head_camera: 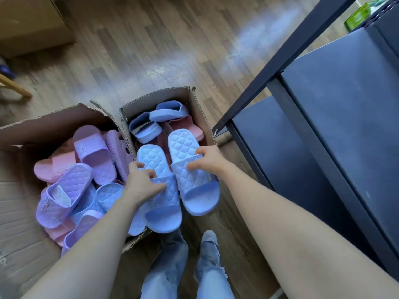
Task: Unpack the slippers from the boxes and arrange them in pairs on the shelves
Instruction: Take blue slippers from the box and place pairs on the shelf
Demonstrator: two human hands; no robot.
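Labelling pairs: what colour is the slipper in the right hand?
Light blue slipper, quilted pattern; head view.

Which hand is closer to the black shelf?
Right. The right hand grips a blue slipper beside the black shelf; the left hand grips the other slipper, farther off toward the left box.

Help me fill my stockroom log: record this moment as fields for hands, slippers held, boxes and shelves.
left hand: grips the strap of one blue slipper
right hand: grips the strap of the other blue slipper
held pair: side by side above the right box
right box: blue and pink slippers inside
left box: pink, purple and blue slippers piled inside
shelves: dark unit, right of the boxes
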